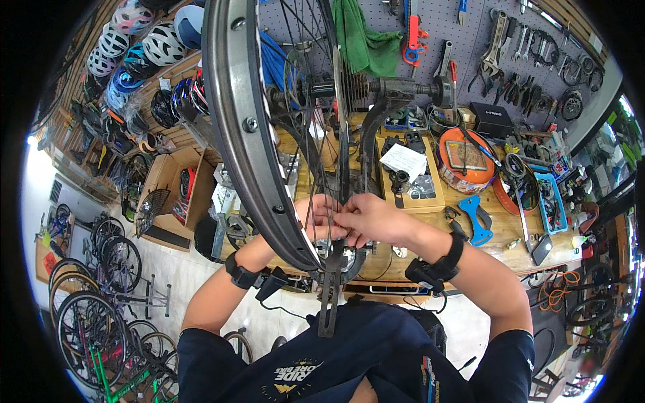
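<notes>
A bicycle wheel without a tyre, its dark rim (235, 114) looming large at left centre, is mounted in a black truing stand (371, 138). Its hub carries a cassette (359, 87). Low by the spokes, my two hands meet, their fingertips touching or nearly so. My left hand (321, 216) is partly behind spokes and close to the rim, with its fingers curled in. From the right side, my right hand (373, 219) pinches thumb and fingers together. Whatever lies between the fingertips is too small to make out. Below them a slotted metal plate (328, 302) points toward me.
On the wooden bench (437, 258) lie a blue tool (476, 220), an orange round container (465, 161), a cardboard tray (430, 201) with small parts, and a blue basket (552, 205). Tools hang on the pegboard (463, 47). Helmets (164, 43) and bicycles (87, 329) fill the left.
</notes>
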`<state>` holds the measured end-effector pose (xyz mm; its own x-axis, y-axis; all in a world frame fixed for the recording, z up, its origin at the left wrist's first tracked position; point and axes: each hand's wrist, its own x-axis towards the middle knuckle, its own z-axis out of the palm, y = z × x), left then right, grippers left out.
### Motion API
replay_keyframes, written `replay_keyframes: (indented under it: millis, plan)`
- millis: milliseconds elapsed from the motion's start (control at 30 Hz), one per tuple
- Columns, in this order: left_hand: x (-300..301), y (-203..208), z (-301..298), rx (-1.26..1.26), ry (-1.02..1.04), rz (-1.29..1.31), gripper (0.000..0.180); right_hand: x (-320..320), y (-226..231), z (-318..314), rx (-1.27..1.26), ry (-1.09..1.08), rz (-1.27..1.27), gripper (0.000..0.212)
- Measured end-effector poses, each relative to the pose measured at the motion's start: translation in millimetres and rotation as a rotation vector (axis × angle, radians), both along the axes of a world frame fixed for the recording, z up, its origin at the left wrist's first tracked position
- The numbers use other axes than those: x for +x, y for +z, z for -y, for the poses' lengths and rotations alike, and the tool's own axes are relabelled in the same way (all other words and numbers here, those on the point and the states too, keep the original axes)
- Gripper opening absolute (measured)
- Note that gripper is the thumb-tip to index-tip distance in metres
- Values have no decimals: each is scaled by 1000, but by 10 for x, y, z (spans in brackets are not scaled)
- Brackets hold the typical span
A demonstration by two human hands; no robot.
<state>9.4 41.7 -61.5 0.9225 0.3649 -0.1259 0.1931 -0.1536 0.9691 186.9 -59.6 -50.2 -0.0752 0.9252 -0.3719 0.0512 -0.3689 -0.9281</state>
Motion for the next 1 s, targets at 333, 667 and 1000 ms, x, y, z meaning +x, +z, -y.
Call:
replay_keyframes:
  millis: [333, 667, 1000]
  plan:
    - [39, 127, -83, -152, 254, 58, 27, -1, -110, -270, -234, -307, -317, 23]
    - [83, -44, -58, -103, 320, 177, 16, 255, 294, 40, -234, -100, -334, 21]
    - [-128, -41, 12, -153, 171, 241, 50, 101, 49, 91, -321, -113, -624, 15]
